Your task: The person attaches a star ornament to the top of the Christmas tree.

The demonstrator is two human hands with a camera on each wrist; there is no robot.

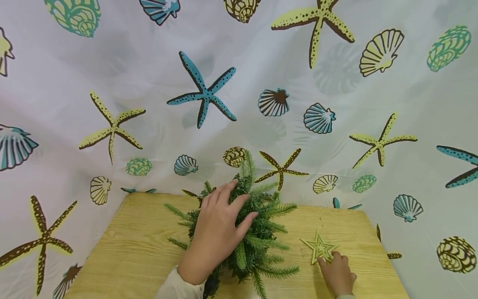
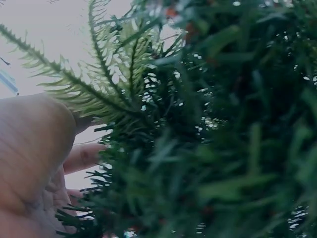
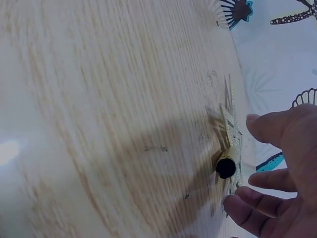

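Observation:
A small artificial Christmas tree [image 1: 257, 245] with green needles occupies the middle of the table; its needles fill most of the left wrist view. My left hand [image 1: 218, 228] lies over the tree's left side, fingers spread and loosely bent against the branches. Part of the palm and some fingers [image 2: 81, 157] show beside the needles. To the tree's right, a gold glittery star tree topper [image 1: 320, 248] lies on the tabletop. Its hollow round base [image 3: 226, 167] points toward the right wrist camera. My right hand [image 1: 337, 274] is at the star's near edge, thumb and fingers apart around it.
The light wooden table [image 1: 142, 232] carries the tree and the star. Behind and on both sides hangs a white cloth [image 1: 239, 133] printed with starfish and shells, reaching close to the table's back edge. Long sprigs stick out from the tree toward the star.

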